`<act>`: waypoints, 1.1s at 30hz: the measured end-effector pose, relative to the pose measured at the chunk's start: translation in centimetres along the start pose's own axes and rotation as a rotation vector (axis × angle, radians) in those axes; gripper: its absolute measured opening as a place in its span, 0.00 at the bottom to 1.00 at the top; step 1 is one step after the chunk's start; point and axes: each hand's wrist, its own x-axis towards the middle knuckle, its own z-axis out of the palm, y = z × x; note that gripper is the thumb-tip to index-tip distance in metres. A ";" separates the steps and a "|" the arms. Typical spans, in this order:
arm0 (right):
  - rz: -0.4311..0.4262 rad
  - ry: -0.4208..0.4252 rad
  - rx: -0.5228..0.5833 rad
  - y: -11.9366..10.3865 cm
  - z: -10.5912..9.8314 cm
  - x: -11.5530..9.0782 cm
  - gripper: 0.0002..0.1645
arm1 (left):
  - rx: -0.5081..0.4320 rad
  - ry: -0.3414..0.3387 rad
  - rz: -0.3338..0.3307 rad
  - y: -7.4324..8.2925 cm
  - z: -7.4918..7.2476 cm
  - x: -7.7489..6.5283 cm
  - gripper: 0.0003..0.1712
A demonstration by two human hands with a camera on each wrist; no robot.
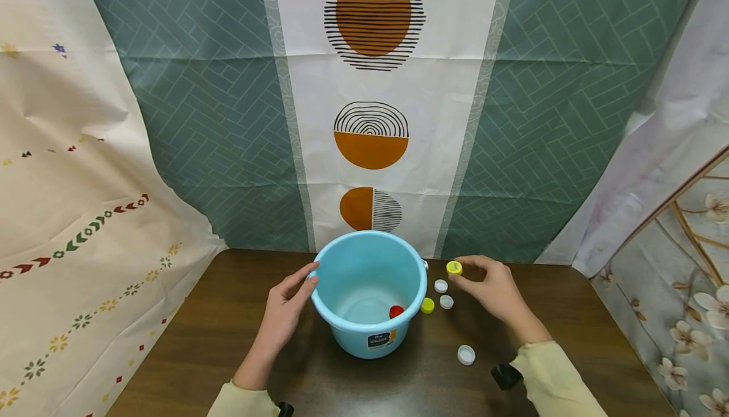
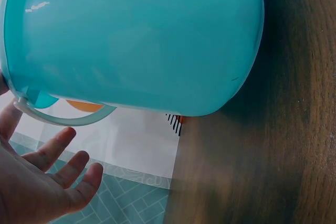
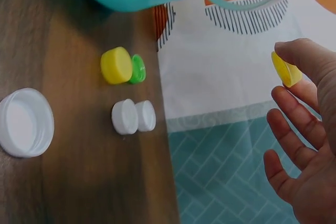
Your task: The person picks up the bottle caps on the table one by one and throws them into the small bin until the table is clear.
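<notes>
While pinching the round yellow plastic cap (image 1: pixel 454 267) in the right hand (image 1: pixel 491 285), with remaining fingers spread, preferably keep pressure light and steady the round light-blue plastic bucket (image 1: pixel 350 336), touched by the loosely extended left hand (image 1: pixel 286 300). Find the cap raised, right of the bucket; dark-marked on top, hollow beneath.
</notes>
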 end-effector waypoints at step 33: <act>-0.113 -0.015 0.133 -8.2 2.5 3.2 0.23 | 0.008 -0.037 0.007 0.5 -0.2 -0.2 0.22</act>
